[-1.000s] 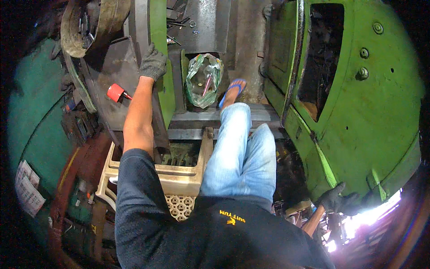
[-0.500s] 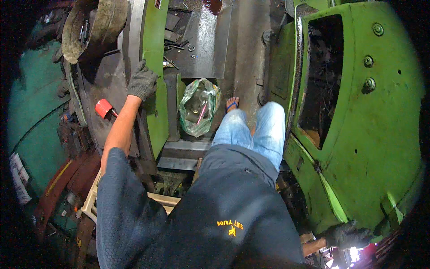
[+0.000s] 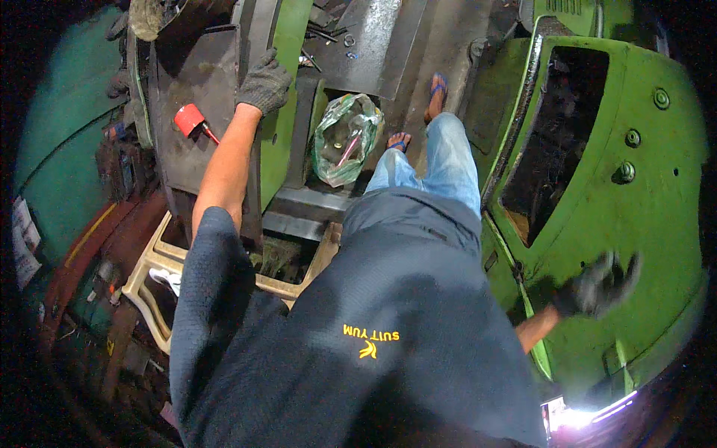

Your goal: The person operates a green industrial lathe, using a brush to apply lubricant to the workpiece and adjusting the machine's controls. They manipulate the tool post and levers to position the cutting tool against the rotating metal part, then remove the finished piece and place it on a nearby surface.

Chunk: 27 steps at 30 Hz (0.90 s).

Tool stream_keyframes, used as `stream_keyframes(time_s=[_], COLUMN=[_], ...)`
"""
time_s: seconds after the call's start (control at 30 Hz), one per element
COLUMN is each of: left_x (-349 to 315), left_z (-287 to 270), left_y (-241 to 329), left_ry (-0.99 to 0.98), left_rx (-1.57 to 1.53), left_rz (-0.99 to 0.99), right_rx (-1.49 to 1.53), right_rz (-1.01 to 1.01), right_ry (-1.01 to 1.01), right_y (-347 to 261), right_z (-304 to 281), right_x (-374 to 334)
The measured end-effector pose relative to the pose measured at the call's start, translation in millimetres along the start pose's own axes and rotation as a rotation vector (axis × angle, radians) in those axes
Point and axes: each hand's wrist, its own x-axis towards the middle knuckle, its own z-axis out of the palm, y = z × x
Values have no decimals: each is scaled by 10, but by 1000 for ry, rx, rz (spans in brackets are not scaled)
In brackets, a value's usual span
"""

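In a dark knitted glove, my left hand [image 3: 265, 82] rests on the upper edge of an upright green metal panel [image 3: 286, 112], its fingers curled over it. To the left of that forearm, a red oil can [image 3: 190, 119] with a thin spout lies on a dark metal surface. My right hand [image 3: 597, 287], also gloved, is held out at the lower right with its fingers apart and nothing in it. It hovers by the large green machine housing [image 3: 638, 216]; whether it touches the housing I cannot tell.
Beside my feet sits a clear green plastic bag [image 3: 346, 142] with a pink stick-like item inside. Small metal parts [image 3: 328, 36] lie on the plate ahead. A beige plastic chair [image 3: 160, 257] stands at my left, and the housing has a dark opening [image 3: 556, 134].
My right hand has come up and inward from the lower right, its fingers now spread. A second foot has come into view ahead. My left hand stays at the green panel.
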Motion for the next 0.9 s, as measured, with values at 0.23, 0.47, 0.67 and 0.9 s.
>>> stream_keyframes(time_s=[0.23, 0.47, 0.67, 0.9], left_x=[-36, -20, 178, -602], left_z=[-129, -285, -473, -795], left_y=[167, 92, 297, 872], left_ry=[-151, -70, 128, 591], left_rx=[1, -68, -220, -99], left_rz=[-87, -58, -262, -1500], right_rx=[66, 97, 90, 15], right_rz=[-170, -144, -286, -151], right_ry=[-498, -1027, -1182, -1350], right_y=[596, 677, 465, 536], right_z=[2116, 3585, 4076, 3943], right_x=[705, 847, 892, 705])
